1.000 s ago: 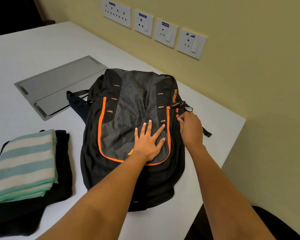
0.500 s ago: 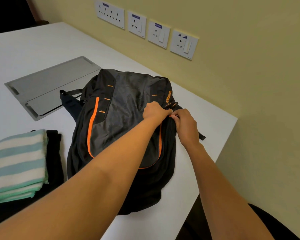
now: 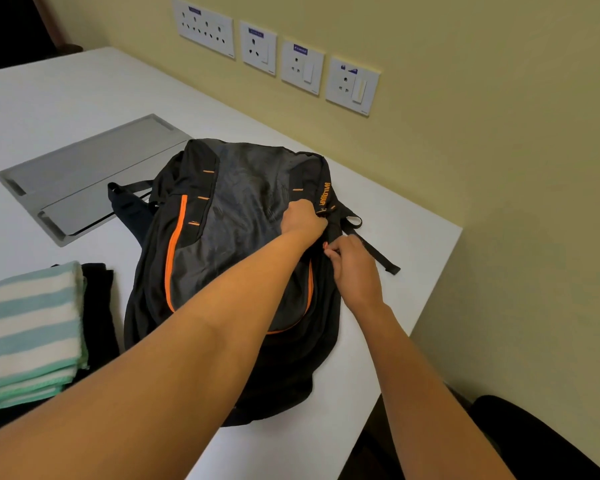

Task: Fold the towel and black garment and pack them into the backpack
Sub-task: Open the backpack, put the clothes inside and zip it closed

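- Backpack [image 3: 229, 244]: flat on the table [image 3: 66, 98], front up, near the right edge; my left forearm covers its lower right part.
- Left hand [image 3: 302, 220]: curled on the backpack's fabric by the upper right zip; fingertips hidden.
- Right hand [image 3: 355, 268]: pinches a small orange pull [image 3: 325, 246] at the backpack's side; I cannot make out the zip itself.
- Towel [image 3: 28, 327]: striped, folded, at left; cut off by the frame.
- Garment [image 3: 97, 306]: black, under the towel, mostly hidden.
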